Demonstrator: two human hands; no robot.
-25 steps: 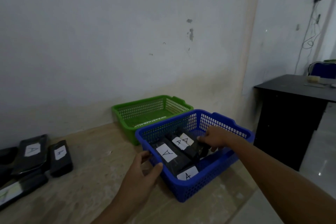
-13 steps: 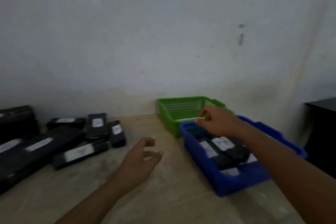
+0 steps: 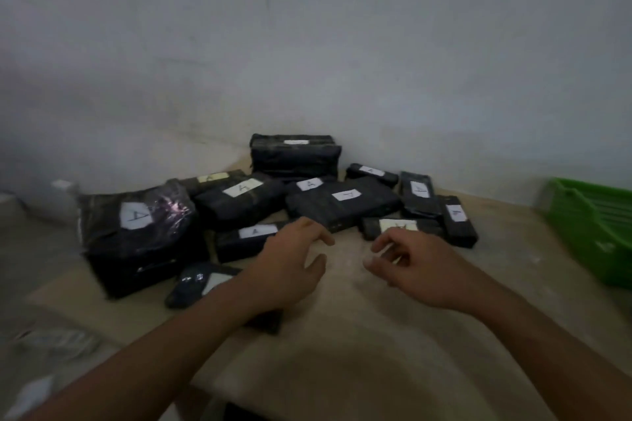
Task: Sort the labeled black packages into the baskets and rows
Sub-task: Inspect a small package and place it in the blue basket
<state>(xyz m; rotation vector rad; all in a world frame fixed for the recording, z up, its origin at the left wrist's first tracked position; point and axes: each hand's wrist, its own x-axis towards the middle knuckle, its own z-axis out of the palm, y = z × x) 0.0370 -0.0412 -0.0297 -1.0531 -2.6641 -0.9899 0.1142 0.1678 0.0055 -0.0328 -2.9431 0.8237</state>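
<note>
Seen from above, a person's left hand and right hand hover side by side over a pale wooden table, fingers loosely curled and holding nothing. Just beyond the fingertips, a loose pile of black packages with white paper labels lies against a grey wall, the largest package at the left. The corner of a green basket shows at the right edge, well apart from the pile.

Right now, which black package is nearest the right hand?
The low, flat package lying crosswise just beyond the right hand, its white label facing up. The rest lie farther back or to the left.
</note>
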